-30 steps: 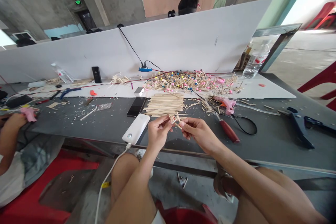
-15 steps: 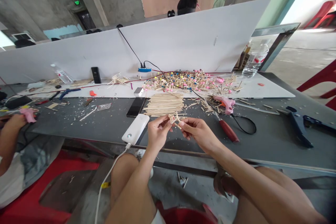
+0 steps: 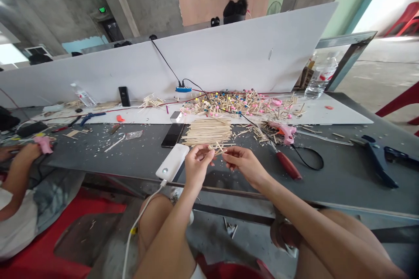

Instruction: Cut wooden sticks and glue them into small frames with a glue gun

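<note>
Both my hands meet over the near edge of the grey table [image 3: 131, 157]. My left hand [image 3: 195, 166] and my right hand [image 3: 244, 162] pinch a small piece made of thin wooden sticks [image 3: 217, 150] between their fingertips, one hand at each side. Just behind it lies a neat pile of plain wooden sticks [image 3: 207, 131]. A white power bank [image 3: 172, 161] with a cable lies left of my left hand.
A black phone [image 3: 172, 134], a red-handled tool [image 3: 285, 163], a pink glue gun [image 3: 284, 130] and blue pliers [image 3: 376, 159] lie on the table. Sticks with coloured heads [image 3: 235, 102] are heaped by the white divider [image 3: 229, 56]. Another person's arm [image 3: 18, 170] is at left.
The stick piece between my fingers has been turned and now lies flatter. The camera has shifted slightly, so everything sits a little lower and to the right.
</note>
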